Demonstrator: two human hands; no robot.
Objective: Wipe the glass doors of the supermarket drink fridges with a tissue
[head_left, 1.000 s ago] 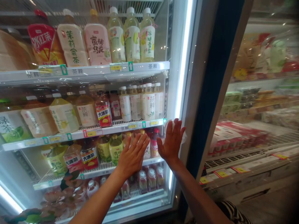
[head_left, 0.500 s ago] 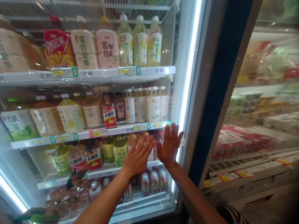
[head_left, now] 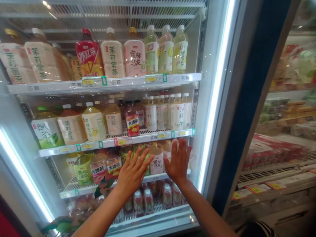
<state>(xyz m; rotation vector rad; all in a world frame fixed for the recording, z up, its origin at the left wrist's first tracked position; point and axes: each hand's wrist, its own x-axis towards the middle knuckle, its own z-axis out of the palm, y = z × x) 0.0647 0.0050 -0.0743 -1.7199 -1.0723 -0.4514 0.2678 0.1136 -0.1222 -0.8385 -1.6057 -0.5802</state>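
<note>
Both of my hands are raised before a lit drinks cooler, backs toward me. My left hand (head_left: 135, 169) has its fingers spread, in front of the third shelf and partly covering the bottles there. To its right, my right hand (head_left: 179, 161) is upright with fingers extended and thumb apart. Neither visibly holds anything. Whether the palms touch the glass, I cannot tell. Near the hands stand a pink-labelled bottle (head_left: 157, 161) and a dark iced tea bottle (head_left: 114, 164). Above them runs the second shelf's edge (head_left: 148, 137) with price tags.
Large tea bottles line the top shelf (head_left: 116, 82). Smaller ones, such as a red-labelled bottle (head_left: 132, 123), fill the second. Small bottles (head_left: 148, 200) stand at the bottom. A bright light strip (head_left: 217, 89) runs along the right side; another chiller with packaged goods (head_left: 274, 149) lies beyond.
My view has swung left, so the cooler appears farther right. My left hand has shifted left, widening the gap between the hands. Both hands have moved left relative to the shelves.
</note>
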